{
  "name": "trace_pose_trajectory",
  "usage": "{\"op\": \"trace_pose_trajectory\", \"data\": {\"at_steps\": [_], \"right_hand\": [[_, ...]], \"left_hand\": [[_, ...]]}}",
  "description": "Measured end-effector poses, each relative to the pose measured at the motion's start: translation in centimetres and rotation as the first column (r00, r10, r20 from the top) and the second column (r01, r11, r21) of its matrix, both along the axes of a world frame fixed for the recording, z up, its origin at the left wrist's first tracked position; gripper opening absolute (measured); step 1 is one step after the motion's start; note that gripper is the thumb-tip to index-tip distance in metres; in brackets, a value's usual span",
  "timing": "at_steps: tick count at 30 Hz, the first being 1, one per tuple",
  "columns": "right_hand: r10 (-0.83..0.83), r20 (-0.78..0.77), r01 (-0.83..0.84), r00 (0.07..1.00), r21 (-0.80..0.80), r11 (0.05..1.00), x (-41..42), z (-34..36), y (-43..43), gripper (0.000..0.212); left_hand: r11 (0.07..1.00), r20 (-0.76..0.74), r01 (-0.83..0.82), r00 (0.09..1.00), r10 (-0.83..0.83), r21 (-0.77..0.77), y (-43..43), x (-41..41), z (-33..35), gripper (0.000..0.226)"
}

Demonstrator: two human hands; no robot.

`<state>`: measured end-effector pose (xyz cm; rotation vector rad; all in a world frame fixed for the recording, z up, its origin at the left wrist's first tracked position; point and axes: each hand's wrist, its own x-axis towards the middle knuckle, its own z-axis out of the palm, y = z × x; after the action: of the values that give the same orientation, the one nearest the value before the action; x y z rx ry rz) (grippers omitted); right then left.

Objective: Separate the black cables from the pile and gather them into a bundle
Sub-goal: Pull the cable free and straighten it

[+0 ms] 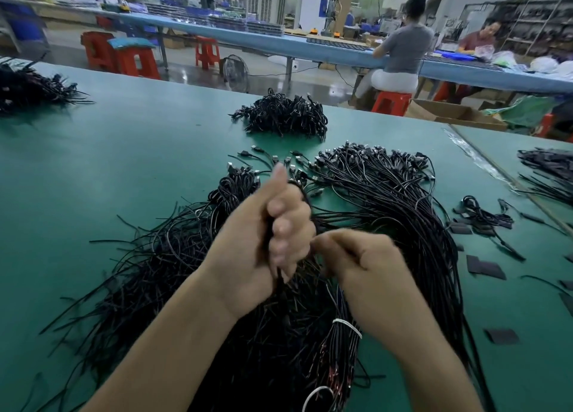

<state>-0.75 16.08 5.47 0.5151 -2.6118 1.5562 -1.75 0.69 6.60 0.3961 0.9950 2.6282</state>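
Note:
A big loose pile of thin black cables [387,201] spreads over the green table [139,151] in front of me. My left hand [263,235] is raised above the pile, fingers curled round a small bunch of black cables that hangs down from the fist, thumb pointing up. My right hand [369,256] is just to its right, fingers curled and pinching at cable strands near the left hand's fingers; it is blurred. Below my right wrist lies a bundle tied with a white band [347,326].
A finished heap of black cables [285,115] lies further back, another heap [28,86] at far left and one [548,166] at far right. Small black patches [485,267] lie on the right. Beyond the table's far edge are red stools, a fan and seated people.

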Motion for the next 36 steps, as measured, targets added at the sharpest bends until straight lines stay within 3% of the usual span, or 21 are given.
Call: {"op": "trace_pose_trajectory", "data": {"at_steps": [2,4,6,8,10,13,17,19,22,27,32,34,36], "right_hand": [[0.089,0.046,-0.095,0.995,0.161,0.982,0.2,-0.3,-0.7,0.029],[0.135,0.076,-0.150,0.988,0.272,0.951,0.5,-0.4,-0.9,0.027],[0.150,0.049,-0.158,0.987,0.339,0.927,0.7,-0.1,-0.5,0.024],[0.130,-0.015,-0.117,0.991,0.350,0.929,0.8,0.5,0.3,0.022],[0.087,-0.101,-0.053,0.991,0.299,0.953,0.9,1.2,1.2,0.020],[0.079,-0.165,-0.055,0.983,0.146,0.988,0.7,1.6,2.1,0.020],[-0.040,-0.198,0.013,0.979,-0.136,0.991,0.3,1.4,2.5,0.017],[0.018,-0.157,-0.053,0.987,-0.219,0.974,0.1,1.1,2.4,0.023],[0.167,-0.080,-0.183,0.983,-0.294,0.938,-0.2,0.7,2.2,0.013],[0.177,-0.079,-0.191,0.981,-0.224,0.956,-0.4,0.2,1.8,0.011],[0.092,-0.151,-0.118,0.984,-0.175,0.977,-0.2,0.0,0.9,0.014],[0.031,-0.209,-0.069,0.977,-0.180,0.981,0.0,-0.1,0.3,0.012],[-0.021,-0.270,-0.025,0.963,-0.164,0.986,0.0,-0.3,-0.2,0.010]], "left_hand": [[0.981,0.004,-0.190,0.982,0.190,0.027,-0.1,-0.6,-0.4,0.050],[0.922,-0.134,-0.349,0.935,0.329,-0.170,0.1,-1.0,-1.1,0.045],[0.745,-0.345,-0.485,0.869,0.354,-0.458,0.5,-1.2,-2.2,0.042],[0.479,-0.525,-0.587,0.806,0.272,-0.653,0.8,-1.1,-2.9,0.032],[0.353,-0.544,-0.555,0.827,0.140,-0.753,1.0,-0.7,-3.0,0.041],[0.476,-0.335,-0.307,0.942,0.027,-0.824,1.3,-0.2,-2.3,0.060],[0.529,-0.199,-0.106,0.972,-0.122,-0.842,0.7,0.4,-1.1,0.065],[0.624,-0.132,0.025,0.970,-0.204,-0.781,0.0,0.6,-0.7,0.063],[0.715,-0.067,0.155,0.960,-0.273,-0.682,-0.8,0.6,-0.3,0.058],[0.696,-0.066,0.057,0.987,-0.149,-0.716,-0.4,0.8,-0.4,0.059],[0.656,-0.236,-0.259,0.964,0.125,-0.709,0.8,0.2,-1.3,0.059],[0.772,-0.113,-0.166,0.986,0.122,-0.614,1.0,0.1,-1.3,0.042],[0.863,0.062,0.062,0.997,-0.035,-0.502,1.0,0.3,-1.1,0.036]]}}
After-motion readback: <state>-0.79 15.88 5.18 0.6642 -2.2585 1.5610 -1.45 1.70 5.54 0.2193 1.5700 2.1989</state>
